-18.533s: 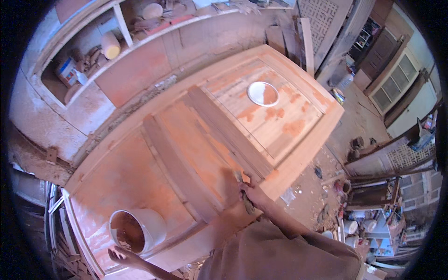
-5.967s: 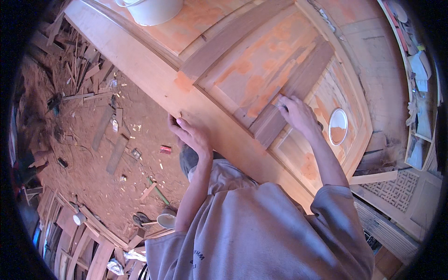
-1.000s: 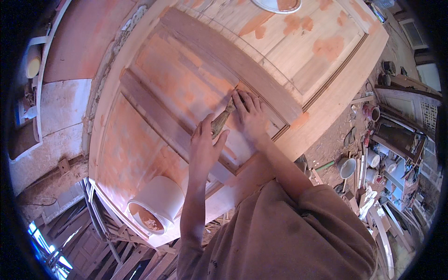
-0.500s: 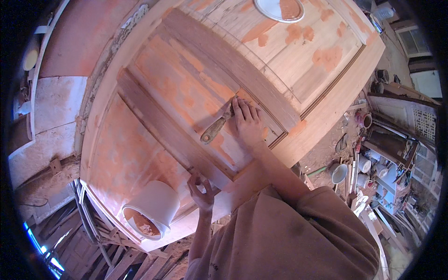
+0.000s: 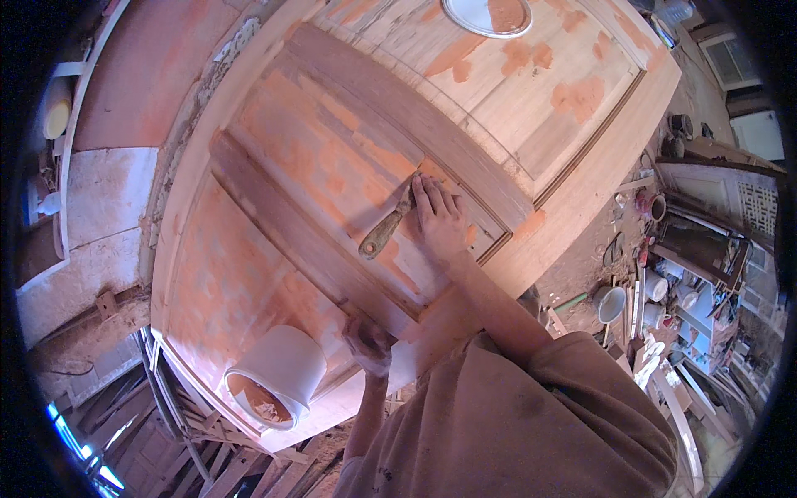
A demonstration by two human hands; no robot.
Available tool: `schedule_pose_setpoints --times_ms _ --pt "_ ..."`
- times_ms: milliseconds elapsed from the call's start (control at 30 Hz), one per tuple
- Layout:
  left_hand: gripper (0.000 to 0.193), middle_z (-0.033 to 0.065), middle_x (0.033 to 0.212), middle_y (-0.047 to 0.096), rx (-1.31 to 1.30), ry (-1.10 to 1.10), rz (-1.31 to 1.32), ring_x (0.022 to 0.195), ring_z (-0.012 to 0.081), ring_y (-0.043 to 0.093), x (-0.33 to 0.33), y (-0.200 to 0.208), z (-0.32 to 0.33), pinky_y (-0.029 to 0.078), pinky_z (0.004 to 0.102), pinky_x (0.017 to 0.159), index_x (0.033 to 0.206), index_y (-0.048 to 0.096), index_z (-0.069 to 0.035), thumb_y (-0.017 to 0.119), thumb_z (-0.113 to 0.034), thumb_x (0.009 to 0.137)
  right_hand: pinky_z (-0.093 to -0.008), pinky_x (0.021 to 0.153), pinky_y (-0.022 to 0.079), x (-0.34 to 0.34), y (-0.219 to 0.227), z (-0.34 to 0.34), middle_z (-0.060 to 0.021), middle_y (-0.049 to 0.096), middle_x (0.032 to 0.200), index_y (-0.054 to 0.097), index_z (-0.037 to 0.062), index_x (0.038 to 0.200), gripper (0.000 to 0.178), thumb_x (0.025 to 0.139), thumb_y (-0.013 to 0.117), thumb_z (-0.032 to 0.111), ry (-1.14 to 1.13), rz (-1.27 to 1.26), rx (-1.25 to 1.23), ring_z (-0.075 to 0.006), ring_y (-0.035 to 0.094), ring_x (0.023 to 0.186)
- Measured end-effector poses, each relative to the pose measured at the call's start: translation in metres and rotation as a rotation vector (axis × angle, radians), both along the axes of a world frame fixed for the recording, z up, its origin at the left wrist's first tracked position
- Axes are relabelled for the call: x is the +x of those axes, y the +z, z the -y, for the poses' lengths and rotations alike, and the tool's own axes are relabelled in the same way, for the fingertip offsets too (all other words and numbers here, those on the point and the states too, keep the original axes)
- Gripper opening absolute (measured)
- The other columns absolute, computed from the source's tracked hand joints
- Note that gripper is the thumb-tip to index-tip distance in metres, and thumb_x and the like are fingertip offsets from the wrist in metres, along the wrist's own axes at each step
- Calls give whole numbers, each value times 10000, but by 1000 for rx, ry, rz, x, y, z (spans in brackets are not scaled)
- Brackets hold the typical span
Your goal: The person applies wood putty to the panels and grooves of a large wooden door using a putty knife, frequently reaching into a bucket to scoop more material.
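Note:
A wooden panelled door [image 5: 365, 282] lies flat in front of me, its sunken panels smeared with orange filler. My right hand [image 5: 440, 217] grips a putty knife [image 5: 383, 235] over the middle panel. Its fingers reach over the blade end, while the worn handle points back to the left. The blade itself is mostly hidden beneath the fingers. My left hand [image 5: 368, 343] is curled at the near edge of the door, beside the lower rail; what its fingers hold, if anything, is hidden. Left of it, a white bucket [image 5: 286, 365] lies tipped on its side, with orange filler inside.
A white round lid [image 5: 477, 18] with orange filler rests on the far panel. At right, the floor holds a pale bowl [image 5: 610, 305], pots and wood scraps. Stacked timber strips [image 5: 166, 440] lie below left. A reddish board [image 5: 166, 75] stands beyond the door's left edge.
My left hand has turned and its fingers have curled in more, closing the gap seen between them. My right hand and the putty knife stay at nearly the same spot on the panel.

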State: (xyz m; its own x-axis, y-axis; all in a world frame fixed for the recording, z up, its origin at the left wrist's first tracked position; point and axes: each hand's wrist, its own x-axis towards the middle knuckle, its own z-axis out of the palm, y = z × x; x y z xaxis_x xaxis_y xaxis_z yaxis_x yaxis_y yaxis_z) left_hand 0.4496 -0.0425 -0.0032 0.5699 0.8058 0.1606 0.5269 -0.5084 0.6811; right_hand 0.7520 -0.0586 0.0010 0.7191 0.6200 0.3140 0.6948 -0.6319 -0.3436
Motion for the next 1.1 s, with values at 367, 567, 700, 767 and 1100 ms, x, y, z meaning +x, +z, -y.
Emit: schedule_pose_setpoints --times_ms 367,567,700,767,1100 --pt "479 256 1215 545 37 -49 -51 1127 419 537 -7 -4 -2 447 500 971 1249 510 33 597 -348 973 -450 951 443 9 17 7 -126 636 1282 539 70 1393 634 772 657 24 -10 -278 125 -279 582 1216" --pt "467 259 1213 546 12 -16 -49 1133 431 535 -7 -2 -2 444 502 978 1244 514 32 597 -338 969 -441 987 425 13 7 9 -111 630 1302 532 86 1405 642 781 680 54 -20 -144 107 -273 580 1217" --pt "359 241 1192 550 -27 0 15 1127 395 536 -2 1 0 429 485 982 1180 548 33 579 -265 982 -430 968 437 8 -7 6 -106 633 1310 532 79 1404 575 839 641 82 6 -61 43 -250 583 1234" --pt "364 236 1182 551 -38 -15 35 1121 390 539 1 2 -1 434 476 975 1179 548 32 584 -272 983 -425 960 440 6 -4 2 -107 633 1316 533 70 1399 550 856 622 86 -5 -30 -6 -240 581 1249" --pt "402 225 1162 544 -34 -37 19 1097 373 547 -2 -2 -1 450 461 942 1187 544 28 589 -317 987 -405 939 440 0 4 -1 -129 624 1335 535 36 1384 554 838 618 86 -21 -88 -43 -251 600 1240"
